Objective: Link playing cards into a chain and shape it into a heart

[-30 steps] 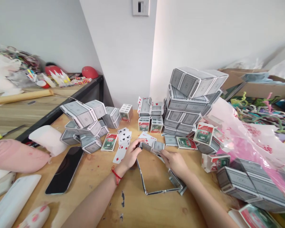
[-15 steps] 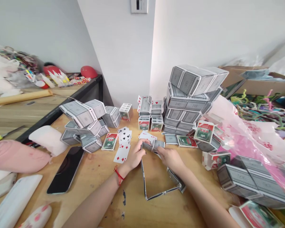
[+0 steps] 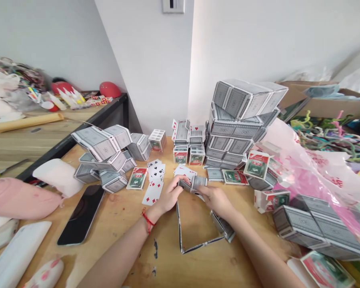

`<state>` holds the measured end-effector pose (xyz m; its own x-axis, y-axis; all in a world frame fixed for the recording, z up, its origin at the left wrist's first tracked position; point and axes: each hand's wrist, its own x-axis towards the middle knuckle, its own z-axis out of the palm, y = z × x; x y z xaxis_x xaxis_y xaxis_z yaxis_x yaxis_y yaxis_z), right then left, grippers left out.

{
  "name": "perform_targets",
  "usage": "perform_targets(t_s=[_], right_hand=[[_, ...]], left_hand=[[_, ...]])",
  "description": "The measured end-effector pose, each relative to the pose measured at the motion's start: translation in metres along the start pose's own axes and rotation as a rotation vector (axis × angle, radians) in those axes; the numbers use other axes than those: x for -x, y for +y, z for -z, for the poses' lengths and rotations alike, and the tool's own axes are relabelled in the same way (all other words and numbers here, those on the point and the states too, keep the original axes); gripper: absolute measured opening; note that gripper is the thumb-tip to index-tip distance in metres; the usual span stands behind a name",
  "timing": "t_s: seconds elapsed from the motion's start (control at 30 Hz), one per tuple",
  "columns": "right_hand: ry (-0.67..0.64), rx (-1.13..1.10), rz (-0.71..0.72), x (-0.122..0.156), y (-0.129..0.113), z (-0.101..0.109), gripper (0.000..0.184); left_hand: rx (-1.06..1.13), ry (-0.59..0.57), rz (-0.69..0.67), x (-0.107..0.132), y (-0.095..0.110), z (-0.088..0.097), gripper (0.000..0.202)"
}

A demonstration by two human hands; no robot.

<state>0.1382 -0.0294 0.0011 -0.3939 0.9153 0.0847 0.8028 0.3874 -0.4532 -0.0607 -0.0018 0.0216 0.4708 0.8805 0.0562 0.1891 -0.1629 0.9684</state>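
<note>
A low open frame of grey-backed playing cards (image 3: pixel 198 242) stands on the wooden table (image 3: pixel 180 268) in front of me. My left hand (image 3: pixel 168 197) pinches its far left corner. My right hand (image 3: pixel 216 200) grips the far right side, fingers closed on the cards. Between the two hands a folded card piece (image 3: pixel 193 183) joins the frame's far end. Loose face-up cards (image 3: pixel 155 180) lie just left of my left hand. A red string is tied round my left wrist.
Blocks built of cards are piled at the left (image 3: pixel 103 150) and stacked high against the wall (image 3: pixel 243 120). Card boxes (image 3: pixel 137 178) lie about. A dark phone (image 3: pixel 81 214) lies left. Pink plastic wrap (image 3: pixel 306 172) and more card blocks (image 3: pixel 315 230) fill the right.
Both hands have stayed on the far end of the card frame, shifting only slightly. The view has dropped a little.
</note>
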Motion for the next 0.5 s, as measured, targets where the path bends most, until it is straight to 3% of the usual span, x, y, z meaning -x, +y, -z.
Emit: perform_targets(t_s=[0.33,0.5], right_hand=[[0.090,0.094,-0.095,-0.004,0.001,-0.013,0.024],[0.079,-0.009,-0.059,-0.005,0.003,-0.011,0.027]], left_hand=[[0.023,0.029,0.079,-0.003,-0.006,0.007,0.034],[-0.013,0.072,0.077,-0.004,-0.012,0.005,0.036]])
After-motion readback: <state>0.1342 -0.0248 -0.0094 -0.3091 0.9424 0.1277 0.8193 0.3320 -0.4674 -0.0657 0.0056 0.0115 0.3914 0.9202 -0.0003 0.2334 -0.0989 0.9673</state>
